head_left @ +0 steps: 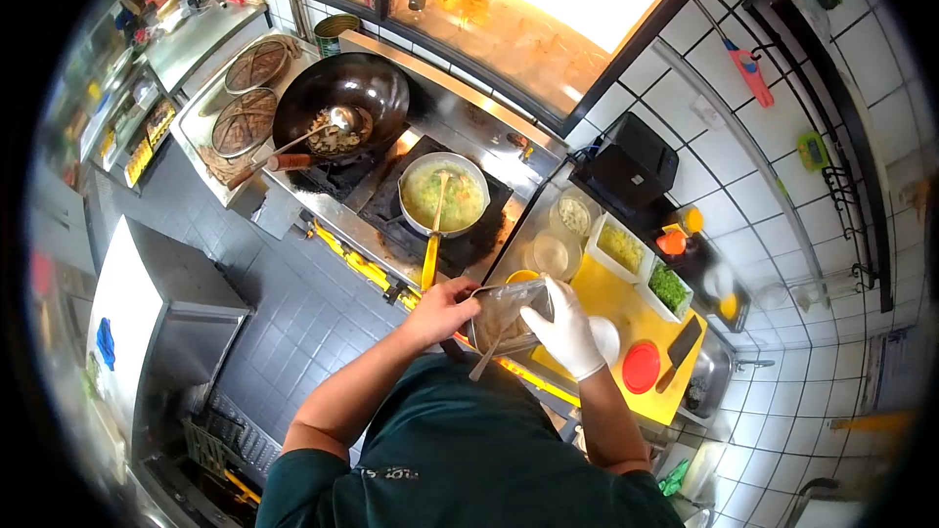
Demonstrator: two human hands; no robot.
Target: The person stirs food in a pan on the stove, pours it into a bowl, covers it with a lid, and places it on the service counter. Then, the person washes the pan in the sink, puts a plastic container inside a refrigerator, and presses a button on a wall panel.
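Green shirt (469, 440) with illegible white lettering (391, 474), both hands (442, 315) (569, 334) clamped on a container (507, 299).

Container (511, 295) gripped by bare left hand (442, 313) and white-gloved right hand (569, 330), spoon (479, 366) propped inside. From container: yellow-handled pan (431, 252) set at 11 o'clock, chopped-greens tub (659, 304) at 3, red disc (642, 367) laid on yellow board (587, 295) at 4.

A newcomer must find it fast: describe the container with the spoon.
Start at the dark green shirt. Just beyond it, the bare left hand and gloved right hand grip the container. Unlike the white tubs to its right, it is held, spoon sticking out.
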